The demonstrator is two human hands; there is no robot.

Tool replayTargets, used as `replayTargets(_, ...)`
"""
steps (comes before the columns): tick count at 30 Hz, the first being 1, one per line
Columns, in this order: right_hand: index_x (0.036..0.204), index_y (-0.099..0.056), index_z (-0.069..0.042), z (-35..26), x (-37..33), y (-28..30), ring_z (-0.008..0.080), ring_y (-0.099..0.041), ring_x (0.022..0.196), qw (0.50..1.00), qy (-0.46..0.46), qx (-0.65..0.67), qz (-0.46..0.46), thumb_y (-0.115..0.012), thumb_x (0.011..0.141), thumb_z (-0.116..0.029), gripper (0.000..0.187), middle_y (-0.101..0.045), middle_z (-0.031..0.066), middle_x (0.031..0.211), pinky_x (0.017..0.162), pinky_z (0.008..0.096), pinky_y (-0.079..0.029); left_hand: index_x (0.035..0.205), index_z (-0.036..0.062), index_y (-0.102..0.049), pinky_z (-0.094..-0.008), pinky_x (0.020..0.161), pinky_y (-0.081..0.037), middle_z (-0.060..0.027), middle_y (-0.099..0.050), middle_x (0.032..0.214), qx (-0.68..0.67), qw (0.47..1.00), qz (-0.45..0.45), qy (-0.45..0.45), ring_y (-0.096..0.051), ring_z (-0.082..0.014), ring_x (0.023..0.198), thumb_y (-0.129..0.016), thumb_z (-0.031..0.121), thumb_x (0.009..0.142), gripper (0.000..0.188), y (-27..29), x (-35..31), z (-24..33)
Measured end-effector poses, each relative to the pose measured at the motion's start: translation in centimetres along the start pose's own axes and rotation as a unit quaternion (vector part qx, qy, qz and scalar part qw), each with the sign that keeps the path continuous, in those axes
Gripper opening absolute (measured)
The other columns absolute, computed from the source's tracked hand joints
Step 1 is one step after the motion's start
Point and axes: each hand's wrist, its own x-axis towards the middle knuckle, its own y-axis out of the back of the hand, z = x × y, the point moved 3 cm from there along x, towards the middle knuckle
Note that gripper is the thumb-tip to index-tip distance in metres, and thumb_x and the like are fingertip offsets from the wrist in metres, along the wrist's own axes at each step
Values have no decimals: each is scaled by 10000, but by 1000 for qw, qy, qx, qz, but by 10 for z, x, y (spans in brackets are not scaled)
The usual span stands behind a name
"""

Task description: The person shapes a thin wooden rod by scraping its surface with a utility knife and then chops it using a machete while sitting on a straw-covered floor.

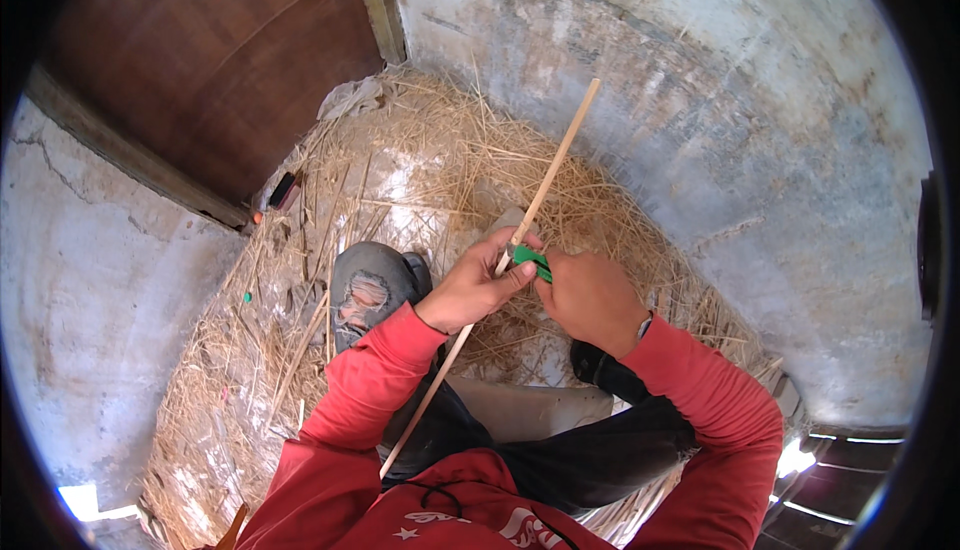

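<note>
A long, thin, pale wooden stick [558,162] runs slantwise from my lap up toward the far wall. Around its middle, the fingers of my left hand [472,288] are closed. A green utility knife [534,262] is gripped in my right hand [594,300], its front end against the stick just beside my left fingers. My left thumb touches the green handle. Most of the blade is hidden at the contact point. Both hands are close together above my bent legs.
Loose straw [440,140] covers much of the floor. A grey wall [740,150] rises at the right, and a brown wooden door [210,60] stands at the far left. By the door's base lies a small dark object [284,191]. My knee [366,290] is at the left.
</note>
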Motion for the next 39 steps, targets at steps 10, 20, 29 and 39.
replayTargets(10,866,-619,-9,3,3,-20,379,-719,640,996,-51,-77,15,-599,904,-231,226,-688,197,685,544,493,-561,1102,35,-601,-240,652,-405,41,-590,875,88,991,83,-62,-464,-38,737,-666,153,995,172,6,6,-36)
replayTargets(20,833,-583,-25,7,14,-39,336,-718,585,985,-37,-149,76,-585,862,-181,159,-688,178,668,464,458,-551,986,17,-623,-213,613,-355,77,-563,806,153,979,132,-29,-415,-14,702,-648,143,1006,130,12,6,-43)
replayTargets(29,876,-582,-7,13,26,-52,334,-714,580,984,-31,-140,106,-563,865,-168,163,-691,177,678,467,454,-547,981,20,-654,-249,597,-374,59,-594,770,35,981,189,24,-441,-35,683,-651,152,1006,134,4,4,-38)
replayTargets(39,972,-577,20,90,59,35,367,-713,651,941,-210,-83,253,-564,949,-191,213,-686,212,726,546,477,-565,905,152,-494,-239,378,-210,77,-382,637,-60,986,65,139,-292,-35,449,-575,412,1037,303,-49,9,-32)
